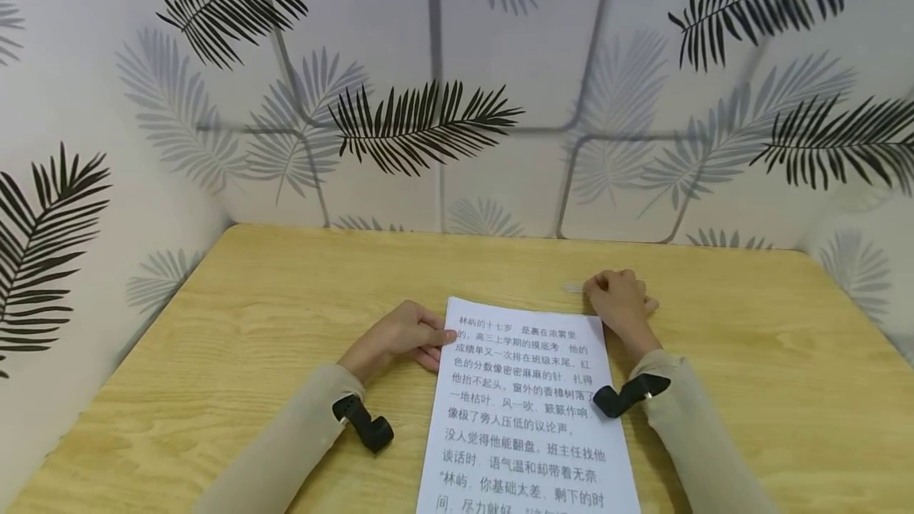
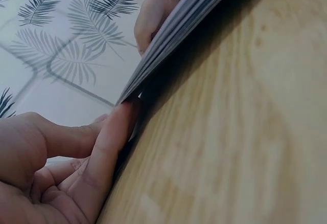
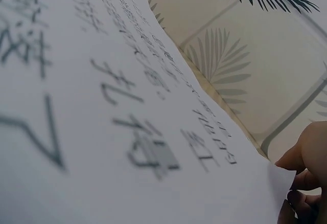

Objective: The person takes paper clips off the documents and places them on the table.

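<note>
A stack of printed sheets (image 1: 524, 411) lies on the wooden table, dark Chinese characters on its top page. My left hand (image 1: 407, 337) pinches the stack's left edge near the top, thumb above. In the left wrist view that hand (image 2: 66, 168) grips the near end of the layered edges, which stand a little off the table. At the top right corner is my right hand (image 1: 621, 306), its fingers curled. The right wrist view shows this hand (image 3: 306, 162) with its thumb at the paper's corner; other fingers are partly hidden. Beside it lies a small clear object (image 1: 574, 288), kind unclear.
The wooden table (image 1: 286, 284) extends around the stack on both sides. Behind it rises a pale wall (image 1: 500, 46) with a leaf pattern. Black straps with small devices (image 1: 364, 423) sit on both wrists, over beige sleeves.
</note>
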The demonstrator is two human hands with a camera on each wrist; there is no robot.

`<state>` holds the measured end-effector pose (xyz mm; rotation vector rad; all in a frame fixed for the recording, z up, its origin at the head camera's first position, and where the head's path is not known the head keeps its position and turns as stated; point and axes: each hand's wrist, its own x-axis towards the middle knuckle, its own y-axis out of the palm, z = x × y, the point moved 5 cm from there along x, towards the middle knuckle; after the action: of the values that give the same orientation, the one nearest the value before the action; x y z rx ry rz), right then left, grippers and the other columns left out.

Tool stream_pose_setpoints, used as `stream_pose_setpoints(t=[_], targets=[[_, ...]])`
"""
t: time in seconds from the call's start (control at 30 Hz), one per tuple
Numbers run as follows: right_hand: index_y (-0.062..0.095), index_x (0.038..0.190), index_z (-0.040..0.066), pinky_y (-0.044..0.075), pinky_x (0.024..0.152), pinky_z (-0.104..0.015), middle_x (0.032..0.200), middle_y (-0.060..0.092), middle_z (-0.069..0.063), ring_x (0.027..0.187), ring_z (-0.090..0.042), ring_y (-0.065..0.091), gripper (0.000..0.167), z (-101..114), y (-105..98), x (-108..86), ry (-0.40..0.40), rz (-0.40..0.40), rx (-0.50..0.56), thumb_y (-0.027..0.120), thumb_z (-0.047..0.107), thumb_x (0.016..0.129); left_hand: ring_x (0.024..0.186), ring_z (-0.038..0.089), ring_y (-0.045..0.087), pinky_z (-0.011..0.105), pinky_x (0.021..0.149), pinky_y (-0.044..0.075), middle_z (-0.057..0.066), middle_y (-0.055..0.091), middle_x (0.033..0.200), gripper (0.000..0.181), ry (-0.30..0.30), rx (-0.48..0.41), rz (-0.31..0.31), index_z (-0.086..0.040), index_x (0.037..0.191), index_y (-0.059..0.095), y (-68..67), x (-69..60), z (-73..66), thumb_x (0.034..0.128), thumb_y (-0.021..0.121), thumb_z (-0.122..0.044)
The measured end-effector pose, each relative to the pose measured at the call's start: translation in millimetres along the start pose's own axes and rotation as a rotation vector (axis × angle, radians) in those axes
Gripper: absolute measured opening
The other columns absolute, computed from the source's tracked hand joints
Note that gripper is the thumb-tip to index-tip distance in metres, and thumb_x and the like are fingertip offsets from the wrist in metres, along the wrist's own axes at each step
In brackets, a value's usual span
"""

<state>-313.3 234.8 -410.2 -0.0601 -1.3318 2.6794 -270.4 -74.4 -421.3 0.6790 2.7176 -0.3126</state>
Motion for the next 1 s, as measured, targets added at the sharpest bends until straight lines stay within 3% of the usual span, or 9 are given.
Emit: stream_pose_setpoints(t=[0.23,0.37,0.67,0.8,1.0], targets=[[0.060,0.104,-0.001,0.022,0.089,-0.060,0.108,0.053,-0.021,0.105,-0.041,0.045,0.023,-0.8,-8.5,5.2,-0.021,-0.082,0.080,0.051,0.018,0.093,0.056,0.016,0.066,0.028,0.058,0.060,0.013,0.067,0.072,0.012,-0.010,-0.036,-0.018,0.011,0.093,0.065,-12.1,3.2,-6.9,0.0908,0.064,-0.001],[0.058,0.108,-0.002,0.022,0.088,-0.059,0.104,0.055,-0.019,0.099,-0.036,0.048,0.025,3.8,-9.4,7.6,-0.059,-0.069,0.116,0.052,0.019,0.094,0.056,0.016,0.065,0.027,0.058,0.059,0.013,0.067,0.072,0.014,-0.036,-0.058,-0.045,0.012,0.098,0.064,-20.8,-0.8,-8.8,0.0908,0.064,0.000],[0.055,0.112,-0.003,0.021,0.089,-0.060,0.105,0.056,-0.019,0.099,-0.036,0.048,0.030,7.4,-24.0,7.5,-0.074,-0.063,0.116,0.051,0.021,0.096,0.059,0.016,0.066,0.030,0.063,0.060,0.014,0.069,0.077,0.020,-0.031,-0.059,-0.017,0.012,0.104,0.064,-16.7,-2.0,-18.0,0.0925,0.063,-0.004],[0.053,0.116,-0.003,0.018,0.094,-0.060,0.107,0.055,-0.017,0.099,-0.033,0.049,0.033,2.3,-18.8,5.5,-0.040,-0.034,0.152,0.050,0.026,0.099,0.062,0.018,0.068,0.032,0.064,0.061,0.016,0.069,0.080,0.016,-0.026,0.036,-0.003,0.009,0.098,0.066,-18.3,-8.9,-16.5,0.0936,0.062,-0.006],[0.051,0.118,-0.003,0.014,0.098,-0.059,0.107,0.053,-0.016,0.099,-0.032,0.048,0.035,4.1,-9.6,7.0,-0.014,-0.012,0.213,0.048,0.027,0.101,0.059,0.018,0.068,0.032,0.060,0.060,0.015,0.068,0.073,0.015,-0.025,0.160,-0.050,0.007,0.091,0.067,-25.6,-15.6,-17.3,0.0936,0.062,-0.006]])
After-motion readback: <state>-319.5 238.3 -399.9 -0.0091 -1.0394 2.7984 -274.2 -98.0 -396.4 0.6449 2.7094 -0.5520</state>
